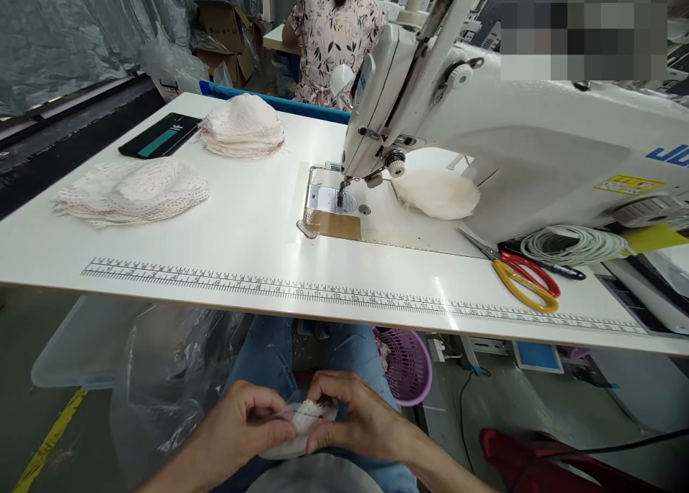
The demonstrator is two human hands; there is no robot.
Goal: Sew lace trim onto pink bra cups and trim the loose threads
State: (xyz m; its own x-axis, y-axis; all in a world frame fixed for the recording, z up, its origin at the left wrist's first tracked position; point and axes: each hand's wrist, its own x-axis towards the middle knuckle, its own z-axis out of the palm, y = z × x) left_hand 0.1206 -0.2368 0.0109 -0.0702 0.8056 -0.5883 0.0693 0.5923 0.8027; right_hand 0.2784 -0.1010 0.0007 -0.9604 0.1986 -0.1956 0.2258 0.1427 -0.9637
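Over my lap, below the table's front edge, both hands pinch a small white fabric piece (306,415) with a lacy or frayed part in its middle. My left hand (252,423) grips its left side between thumb and fingers. On the right side, my right hand (359,418) holds it with bent fingers and thumb. The fingers partly cover the piece, so its full shape is hidden. On the white table, a stack of lace pieces (134,191) lies at left, and a second stack of white pieces (242,127) sits behind it.
A sewing machine (420,105) stands on the table, with a cream fabric piece (438,194) under its arm. Scissors (519,274) and a coiled cord (573,245) lie at right. A phone (160,135) rests far left. Below are a purple basket (412,367) and a person (336,37) sits beyond.
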